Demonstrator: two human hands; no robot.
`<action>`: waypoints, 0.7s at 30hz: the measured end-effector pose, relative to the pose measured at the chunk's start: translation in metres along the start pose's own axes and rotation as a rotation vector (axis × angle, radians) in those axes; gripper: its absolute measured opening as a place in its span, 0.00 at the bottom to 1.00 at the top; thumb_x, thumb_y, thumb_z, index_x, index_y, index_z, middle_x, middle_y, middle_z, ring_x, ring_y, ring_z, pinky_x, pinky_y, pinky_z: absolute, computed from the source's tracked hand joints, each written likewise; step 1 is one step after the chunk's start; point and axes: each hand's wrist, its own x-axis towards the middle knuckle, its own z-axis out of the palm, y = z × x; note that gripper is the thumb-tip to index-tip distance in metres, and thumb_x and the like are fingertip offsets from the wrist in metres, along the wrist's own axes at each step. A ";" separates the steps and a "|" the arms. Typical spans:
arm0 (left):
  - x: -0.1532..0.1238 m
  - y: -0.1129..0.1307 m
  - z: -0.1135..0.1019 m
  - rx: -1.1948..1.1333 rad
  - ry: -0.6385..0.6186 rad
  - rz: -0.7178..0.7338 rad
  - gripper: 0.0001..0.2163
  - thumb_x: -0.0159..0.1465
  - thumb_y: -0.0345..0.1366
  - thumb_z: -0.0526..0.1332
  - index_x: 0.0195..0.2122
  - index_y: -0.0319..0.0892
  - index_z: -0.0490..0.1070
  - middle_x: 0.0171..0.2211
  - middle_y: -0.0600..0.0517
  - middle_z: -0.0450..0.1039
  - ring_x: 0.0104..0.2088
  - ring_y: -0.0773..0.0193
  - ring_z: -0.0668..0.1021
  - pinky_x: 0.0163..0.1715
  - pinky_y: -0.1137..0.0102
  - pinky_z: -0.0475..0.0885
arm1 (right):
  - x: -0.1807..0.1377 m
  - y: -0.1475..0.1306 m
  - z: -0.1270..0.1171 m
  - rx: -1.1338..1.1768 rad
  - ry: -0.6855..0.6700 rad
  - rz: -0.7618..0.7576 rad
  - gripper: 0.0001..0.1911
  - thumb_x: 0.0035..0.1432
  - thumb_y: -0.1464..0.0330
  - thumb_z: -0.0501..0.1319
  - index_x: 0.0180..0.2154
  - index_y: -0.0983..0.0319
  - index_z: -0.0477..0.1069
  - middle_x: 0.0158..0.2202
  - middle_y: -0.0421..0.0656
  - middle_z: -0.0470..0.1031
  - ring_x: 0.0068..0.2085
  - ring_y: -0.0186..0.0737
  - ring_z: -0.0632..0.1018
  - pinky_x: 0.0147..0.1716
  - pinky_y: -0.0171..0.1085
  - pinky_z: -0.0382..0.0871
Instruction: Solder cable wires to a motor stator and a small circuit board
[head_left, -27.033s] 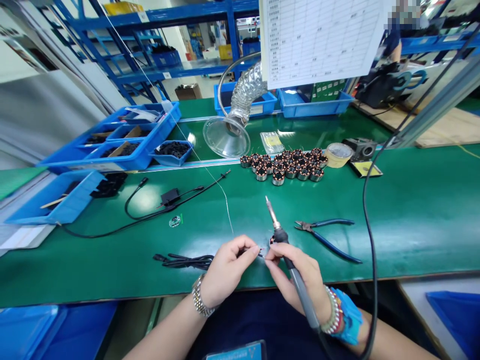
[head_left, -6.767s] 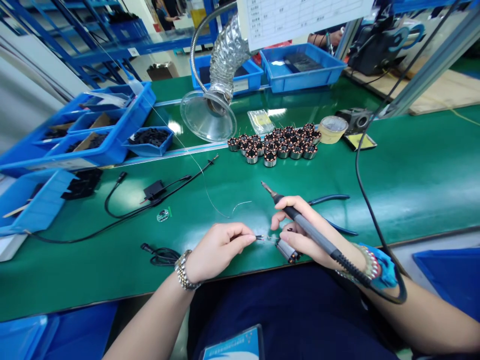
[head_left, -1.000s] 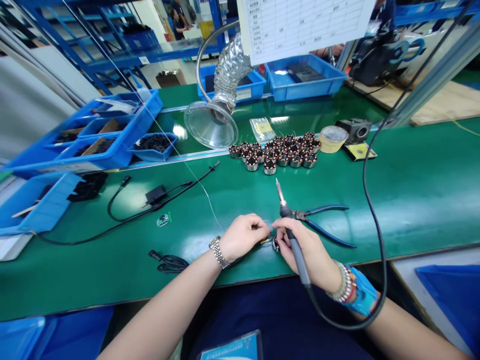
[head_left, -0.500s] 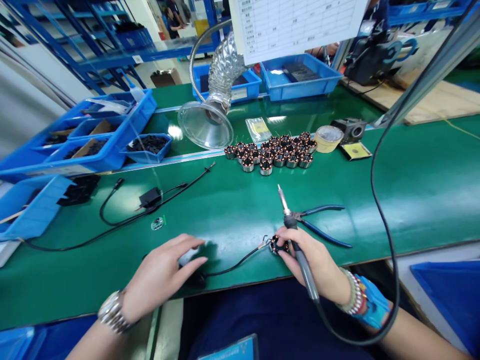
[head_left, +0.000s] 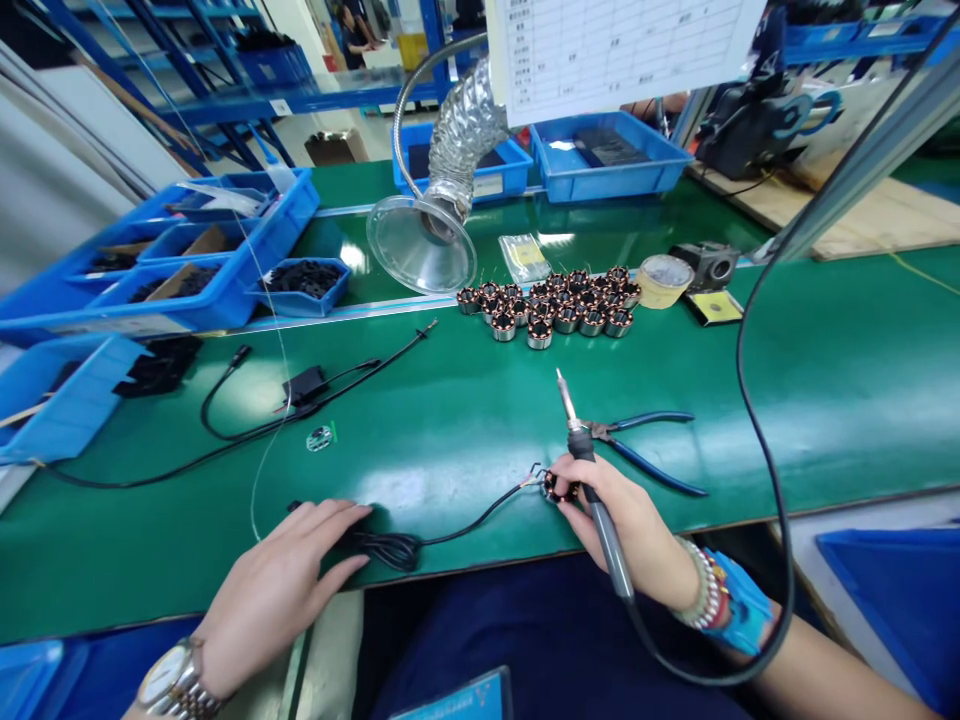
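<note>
Hanging table sheet (head_left: pixel 630 50) — its print too small to read.

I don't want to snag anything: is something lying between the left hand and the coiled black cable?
Nothing visible: the left hand lies on the black cable. The right hand, holding the soldering iron, is off to the side.

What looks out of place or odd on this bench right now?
Little stands out. A heap of black parts lies on the green mat beside the blue bin at far left, not in it. The right hand grips the soldering iron and a small coil together, tip pointing up.
</note>
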 end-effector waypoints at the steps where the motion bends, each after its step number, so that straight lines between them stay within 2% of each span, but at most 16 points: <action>1: -0.001 -0.001 0.000 0.001 -0.002 -0.003 0.20 0.62 0.49 0.49 0.46 0.43 0.68 0.43 0.48 0.72 0.42 0.54 0.74 0.42 0.60 0.70 | 0.000 0.000 0.000 0.001 -0.003 0.001 0.16 0.54 0.80 0.53 0.44 0.60 0.59 0.38 0.45 0.66 0.40 0.37 0.71 0.41 0.36 0.66; 8: -0.007 -0.004 -0.003 -0.001 0.006 -0.022 0.19 0.63 0.49 0.46 0.39 0.44 0.71 0.37 0.50 0.73 0.38 0.56 0.74 0.35 0.62 0.71 | -0.004 0.005 0.003 -0.007 -0.033 -0.073 0.17 0.56 0.81 0.50 0.45 0.59 0.59 0.41 0.45 0.66 0.43 0.36 0.71 0.43 0.36 0.67; 14: -0.007 -0.004 -0.002 0.035 0.072 -0.015 0.18 0.63 0.48 0.46 0.39 0.43 0.71 0.37 0.50 0.73 0.37 0.56 0.74 0.36 0.63 0.70 | -0.004 0.007 -0.001 -0.065 -0.012 -0.132 0.20 0.54 0.81 0.53 0.48 0.59 0.58 0.45 0.47 0.66 0.46 0.36 0.71 0.46 0.37 0.67; 17: -0.007 -0.005 -0.002 0.040 0.074 -0.027 0.18 0.63 0.48 0.46 0.39 0.44 0.71 0.37 0.50 0.73 0.37 0.56 0.74 0.35 0.63 0.70 | -0.005 0.008 -0.006 -0.137 0.010 -0.118 0.20 0.54 0.78 0.56 0.48 0.60 0.58 0.48 0.49 0.65 0.50 0.40 0.69 0.49 0.41 0.65; 21: -0.005 -0.012 0.000 0.042 0.064 -0.062 0.18 0.63 0.48 0.46 0.40 0.43 0.70 0.37 0.50 0.73 0.38 0.56 0.73 0.35 0.63 0.69 | -0.002 0.014 -0.003 -0.175 0.034 -0.077 0.19 0.55 0.76 0.56 0.48 0.60 0.58 0.49 0.49 0.66 0.50 0.41 0.70 0.49 0.41 0.66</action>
